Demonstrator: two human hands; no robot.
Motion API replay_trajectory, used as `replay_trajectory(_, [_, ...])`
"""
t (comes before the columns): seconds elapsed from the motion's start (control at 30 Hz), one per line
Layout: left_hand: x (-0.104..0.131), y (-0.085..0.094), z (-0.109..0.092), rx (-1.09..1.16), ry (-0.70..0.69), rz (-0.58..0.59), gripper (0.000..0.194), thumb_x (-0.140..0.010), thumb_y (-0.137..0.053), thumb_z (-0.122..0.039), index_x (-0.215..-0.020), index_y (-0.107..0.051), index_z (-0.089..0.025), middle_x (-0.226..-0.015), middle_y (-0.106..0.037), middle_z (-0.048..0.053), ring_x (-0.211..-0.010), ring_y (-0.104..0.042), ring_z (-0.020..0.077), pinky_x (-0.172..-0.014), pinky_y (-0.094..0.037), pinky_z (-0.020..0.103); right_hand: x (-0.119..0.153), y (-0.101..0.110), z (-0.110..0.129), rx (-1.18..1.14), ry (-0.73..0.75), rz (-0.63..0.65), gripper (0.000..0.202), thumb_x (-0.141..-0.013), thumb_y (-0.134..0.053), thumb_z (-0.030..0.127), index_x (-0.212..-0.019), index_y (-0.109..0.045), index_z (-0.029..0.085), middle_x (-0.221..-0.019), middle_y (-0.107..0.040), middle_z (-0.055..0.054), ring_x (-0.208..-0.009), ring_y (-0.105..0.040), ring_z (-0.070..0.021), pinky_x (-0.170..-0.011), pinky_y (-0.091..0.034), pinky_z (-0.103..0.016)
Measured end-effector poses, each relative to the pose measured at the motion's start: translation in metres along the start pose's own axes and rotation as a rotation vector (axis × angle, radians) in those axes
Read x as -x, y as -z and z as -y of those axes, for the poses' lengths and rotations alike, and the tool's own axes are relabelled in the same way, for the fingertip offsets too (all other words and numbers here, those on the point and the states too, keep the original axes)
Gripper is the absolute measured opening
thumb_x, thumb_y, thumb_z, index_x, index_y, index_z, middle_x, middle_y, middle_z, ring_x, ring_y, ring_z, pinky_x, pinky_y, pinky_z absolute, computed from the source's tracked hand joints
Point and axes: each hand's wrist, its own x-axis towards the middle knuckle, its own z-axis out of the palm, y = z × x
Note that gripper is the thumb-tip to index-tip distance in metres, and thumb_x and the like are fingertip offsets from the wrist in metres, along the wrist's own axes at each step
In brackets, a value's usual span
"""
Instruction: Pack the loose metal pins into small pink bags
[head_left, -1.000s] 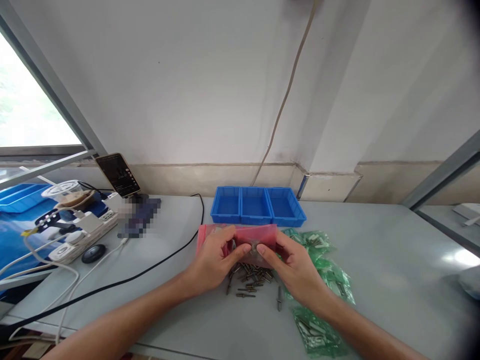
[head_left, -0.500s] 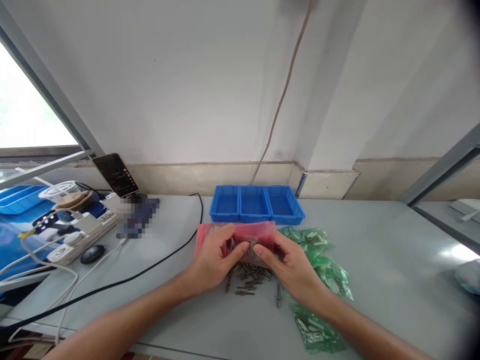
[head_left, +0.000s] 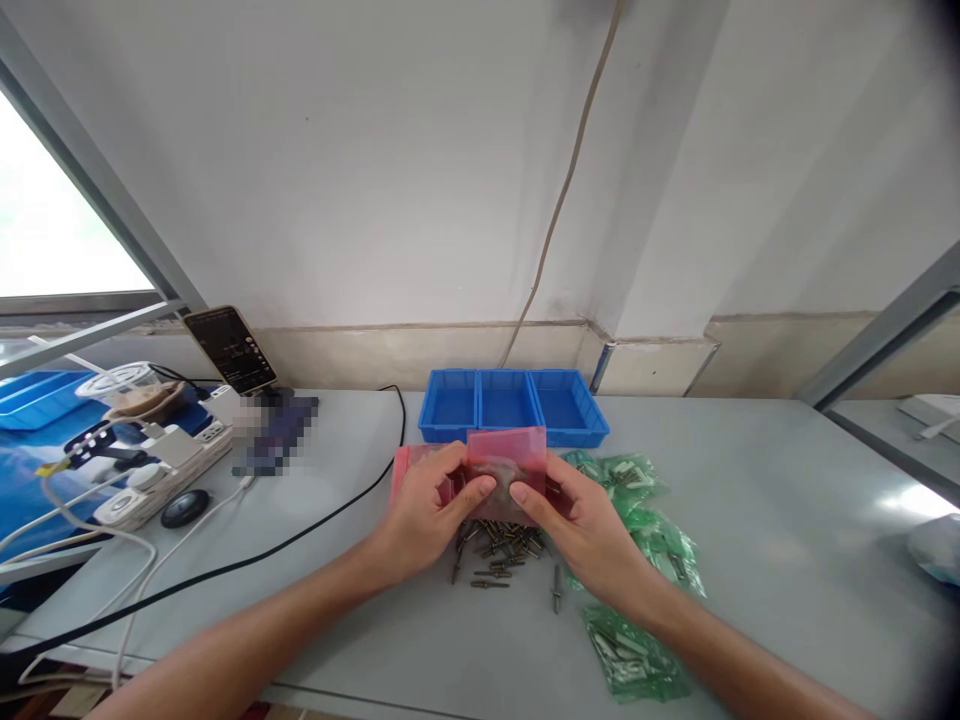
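Observation:
Between my hands is a pink plastic bag [head_left: 510, 455], held up over the table. My left hand [head_left: 427, 505] pinches its left side, thumb in front. At its right side my right hand [head_left: 581, 520] grips it the same way. Something greyish shows inside the bag, too unclear to name. Below and behind it lies a pile of small metal rivet-like parts [head_left: 510, 545], partly hidden by the bag. Another pink bag [head_left: 401, 468] lies flat beside my left hand. Several green bags [head_left: 634, 655] with metal parts lie to the right, partly behind my right forearm.
Three joined blue trays [head_left: 510, 435] stand near the wall. A black cable [head_left: 300, 548] crosses the table's left side. Further left are a phone on a stand [head_left: 231, 348], a power strip [head_left: 120, 508], a black mouse-like object [head_left: 185, 508] and a lidded cup [head_left: 124, 380].
The upper part of the held pink bag now stands more upright, its top edge higher in front of the trays. Both hands keep hold of it, with slight finger shifts.

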Motion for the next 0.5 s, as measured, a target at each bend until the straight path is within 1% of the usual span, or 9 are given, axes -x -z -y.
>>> replay_trajectory(0.07, [0.001,-0.0004,-0.0012,0.04,-0.019,0.035,0.026,-0.107,-0.062,-0.038,-0.123,-0.071,-0.02,-0.111,-0.076,0.006,-0.096,-0.067,0.0215,-0.087,-0.052,0.033,-0.0001,-0.0011,0.0,-0.022,-0.015,-0.017,0.027,-0.107,-0.063,0.046,-0.126,-0.072,0.029,-0.118,-0.075,-0.004,-0.105,-0.07,-0.025,-0.093,-0.058,-0.038])
replay_trajectory(0.13, [0.0015,-0.0014,-0.0014,0.078,-0.025,0.053,0.027,-0.105,-0.065,-0.036,-0.127,-0.07,-0.021,-0.116,-0.076,0.007,-0.103,-0.069,0.023,-0.092,-0.054,0.034,-0.0003,-0.0018,0.0,-0.025,-0.023,-0.036,0.025,-0.107,-0.063,0.047,-0.121,-0.073,0.028,-0.117,-0.075,-0.004,-0.104,-0.07,-0.0247,-0.092,-0.058,-0.037])
replay_trajectory(0.23, [0.0003,-0.0028,-0.0003,0.103,-0.004,0.04,0.026,-0.104,-0.066,-0.035,-0.126,-0.07,-0.021,-0.114,-0.076,0.007,-0.103,-0.07,0.0242,-0.092,-0.055,0.036,-0.0003,-0.0024,0.0011,-0.033,-0.017,-0.026,0.024,-0.107,-0.064,0.046,-0.122,-0.071,0.028,-0.118,-0.074,-0.004,-0.106,-0.07,-0.0244,-0.094,-0.057,-0.036])
replay_trajectory(0.33, [-0.001,-0.0043,0.0012,0.145,0.023,0.028,0.027,-0.105,-0.067,-0.036,-0.125,-0.069,-0.02,-0.116,-0.076,0.01,-0.103,-0.071,0.025,-0.093,-0.057,0.038,0.0002,-0.0032,0.0025,-0.05,-0.01,-0.02,0.023,-0.107,-0.064,0.043,-0.124,-0.067,0.028,-0.114,-0.072,-0.004,-0.098,-0.069,-0.0223,-0.09,-0.057,-0.035])
replay_trajectory(0.4, [-0.0003,-0.0056,0.0026,0.238,0.032,0.028,0.035,-0.105,-0.068,-0.037,-0.134,-0.061,-0.02,-0.122,-0.074,0.012,-0.109,-0.071,0.0262,-0.097,-0.058,0.04,0.0003,-0.0041,0.0024,-0.059,-0.014,-0.045,0.022,-0.107,-0.064,0.042,-0.124,-0.064,0.028,-0.113,-0.072,-0.004,-0.094,-0.068,-0.0214,-0.086,-0.057,-0.034])
replay_trajectory(0.47, [0.0017,-0.007,0.0047,0.329,0.03,0.011,0.047,-0.108,-0.063,-0.036,-0.149,-0.046,-0.023,-0.127,-0.072,0.012,-0.113,-0.071,0.0257,-0.098,-0.059,0.04,0.0,-0.0053,0.0009,-0.085,-0.022,-0.084,0.024,-0.106,-0.067,0.041,-0.125,-0.059,0.029,-0.11,-0.072,-0.004,-0.092,-0.067,-0.0207,-0.082,-0.056,-0.033])
replay_trajectory(0.5, [0.003,-0.0075,0.006,0.344,0.027,-0.012,0.049,-0.111,-0.057,-0.035,-0.154,-0.038,-0.025,-0.128,-0.071,0.012,-0.113,-0.071,0.0244,-0.097,-0.059,0.039,-0.0003,-0.0059,-0.0003,-0.111,-0.026,-0.101,0.025,-0.105,-0.068,0.04,-0.124,-0.056,0.029,-0.106,-0.072,-0.003,-0.089,-0.066,-0.02,-0.08,-0.056,-0.033])
